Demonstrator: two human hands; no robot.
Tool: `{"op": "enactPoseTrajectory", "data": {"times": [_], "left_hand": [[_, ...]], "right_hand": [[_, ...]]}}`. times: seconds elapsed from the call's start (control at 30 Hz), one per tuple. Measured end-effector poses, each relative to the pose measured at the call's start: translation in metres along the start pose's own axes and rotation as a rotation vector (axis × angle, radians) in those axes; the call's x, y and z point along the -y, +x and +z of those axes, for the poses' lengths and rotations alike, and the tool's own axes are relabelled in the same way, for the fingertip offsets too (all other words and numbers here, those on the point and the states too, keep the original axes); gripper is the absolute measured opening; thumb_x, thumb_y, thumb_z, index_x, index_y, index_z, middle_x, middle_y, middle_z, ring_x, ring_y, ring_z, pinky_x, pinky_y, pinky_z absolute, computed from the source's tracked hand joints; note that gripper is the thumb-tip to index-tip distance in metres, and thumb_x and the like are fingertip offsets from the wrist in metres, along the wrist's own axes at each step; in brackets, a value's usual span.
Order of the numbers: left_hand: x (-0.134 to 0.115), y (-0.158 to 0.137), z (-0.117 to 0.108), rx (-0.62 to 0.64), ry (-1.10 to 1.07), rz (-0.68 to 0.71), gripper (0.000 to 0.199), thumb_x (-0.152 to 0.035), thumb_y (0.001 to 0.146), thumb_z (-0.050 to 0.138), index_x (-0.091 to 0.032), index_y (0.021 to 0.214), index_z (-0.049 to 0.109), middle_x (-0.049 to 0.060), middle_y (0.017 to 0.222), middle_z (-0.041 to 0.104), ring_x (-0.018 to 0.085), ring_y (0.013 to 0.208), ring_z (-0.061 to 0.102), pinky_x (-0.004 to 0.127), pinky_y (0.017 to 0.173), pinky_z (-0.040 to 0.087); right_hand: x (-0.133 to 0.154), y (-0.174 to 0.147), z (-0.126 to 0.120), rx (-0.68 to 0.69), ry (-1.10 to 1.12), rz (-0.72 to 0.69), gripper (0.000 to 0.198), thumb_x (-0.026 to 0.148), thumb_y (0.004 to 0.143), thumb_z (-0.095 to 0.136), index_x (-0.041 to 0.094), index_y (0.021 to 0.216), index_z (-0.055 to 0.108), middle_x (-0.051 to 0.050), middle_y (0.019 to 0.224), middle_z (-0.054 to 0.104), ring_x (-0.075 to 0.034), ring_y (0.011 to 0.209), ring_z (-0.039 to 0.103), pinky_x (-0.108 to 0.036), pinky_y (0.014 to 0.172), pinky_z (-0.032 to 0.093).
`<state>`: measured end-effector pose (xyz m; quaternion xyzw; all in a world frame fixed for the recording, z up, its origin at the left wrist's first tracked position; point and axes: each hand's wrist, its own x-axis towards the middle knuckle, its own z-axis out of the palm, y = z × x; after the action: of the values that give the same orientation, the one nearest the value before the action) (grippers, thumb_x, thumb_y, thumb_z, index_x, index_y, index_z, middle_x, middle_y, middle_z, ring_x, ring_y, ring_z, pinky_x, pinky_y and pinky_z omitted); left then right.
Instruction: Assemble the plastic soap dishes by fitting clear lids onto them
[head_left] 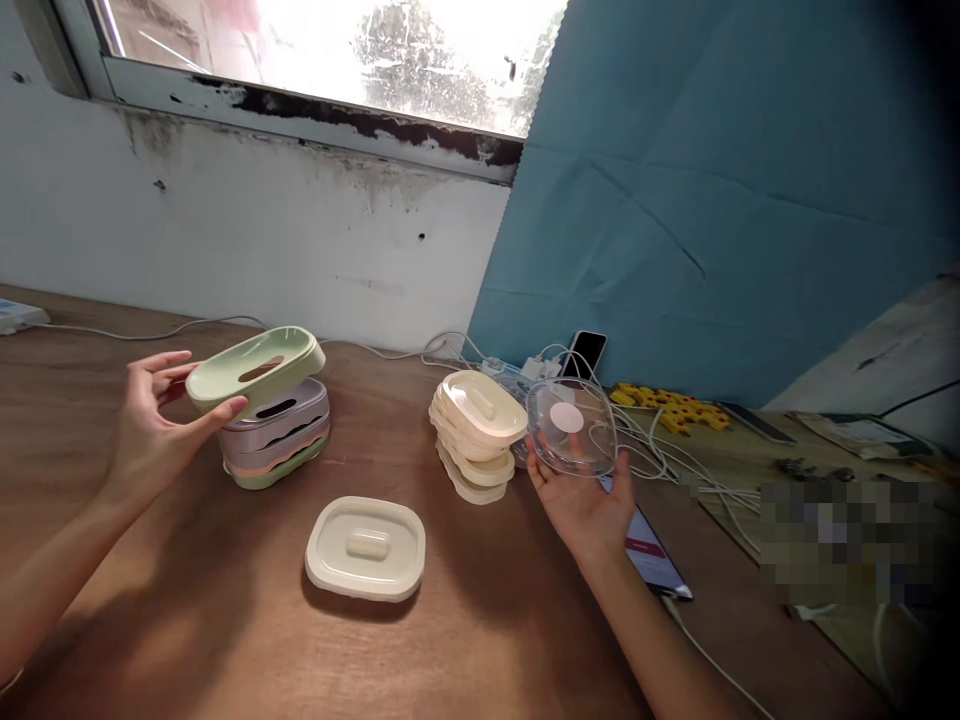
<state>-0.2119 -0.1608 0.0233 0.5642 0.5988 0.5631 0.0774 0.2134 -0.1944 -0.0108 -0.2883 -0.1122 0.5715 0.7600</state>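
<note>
My left hand point(161, 415) grips the near end of a light green plastic piece point(225, 375) with a slot in its bottom, tilted over a stack of similar pieces point(274, 430) in lilac, peach and green. My right hand point(585, 500) holds a clear plastic lid point(592, 400) with a pale round spot in its middle, fingers behind it and thumb at its edge. Beside that lid stands a stack of cream pieces point(480, 420). A single cream tray-like piece point(367, 575) with a raised bar in its centre lies on the table between my hands.
A tablet or phone point(660, 560) lies under my right forearm. White cables point(697, 480) tangle at the right, near a phone point(585, 352) leaning upright and yellow pieces point(667, 405). A blue cloth point(675, 200) hangs behind. Part of the right side is pixelated.
</note>
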Motion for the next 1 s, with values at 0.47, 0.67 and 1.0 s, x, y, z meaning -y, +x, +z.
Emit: {"op": "enactPoseTrajectory", "data": {"times": [0.47, 0.67, 1.0], "left_hand": [[-0.005, -0.064, 0.039, 1.088, -0.205, 0.362, 0.059, -0.033, 0.069, 0.067, -0.023, 0.120, 0.039, 0.011, 0.134, 0.049, 0.030, 0.122, 0.049, 0.041, 0.104, 0.039], [0.000, -0.068, 0.034, 1.185, -0.166, 0.390, 0.059, -0.030, 0.069, 0.065, -0.025, 0.120, 0.037, 0.007, 0.130, 0.048, 0.026, 0.116, 0.052, 0.034, 0.096, 0.045], [0.002, -0.069, 0.036, 1.181, -0.120, 0.354, 0.053, -0.034, 0.074, 0.063, -0.024, 0.121, 0.040, 0.007, 0.132, 0.044, 0.026, 0.115, 0.053, 0.033, 0.095, 0.046]], "right_hand": [[0.001, -0.001, 0.001, -0.065, 0.103, -0.051, 0.047, 0.060, 0.075, 0.053, 0.022, 0.102, 0.060, -0.015, 0.123, 0.058, -0.030, 0.114, 0.059, -0.036, 0.068, 0.060], [-0.002, 0.001, -0.001, -0.035, 0.075, -0.039, 0.048, 0.062, 0.074, 0.054, 0.022, 0.100, 0.061, -0.016, 0.123, 0.058, -0.030, 0.115, 0.059, -0.036, 0.069, 0.060], [-0.006, 0.000, -0.003, 0.000, 0.005, -0.038, 0.049, 0.064, 0.071, 0.056, 0.024, 0.099, 0.061, -0.013, 0.120, 0.061, -0.029, 0.113, 0.060, -0.038, 0.070, 0.059]]}}
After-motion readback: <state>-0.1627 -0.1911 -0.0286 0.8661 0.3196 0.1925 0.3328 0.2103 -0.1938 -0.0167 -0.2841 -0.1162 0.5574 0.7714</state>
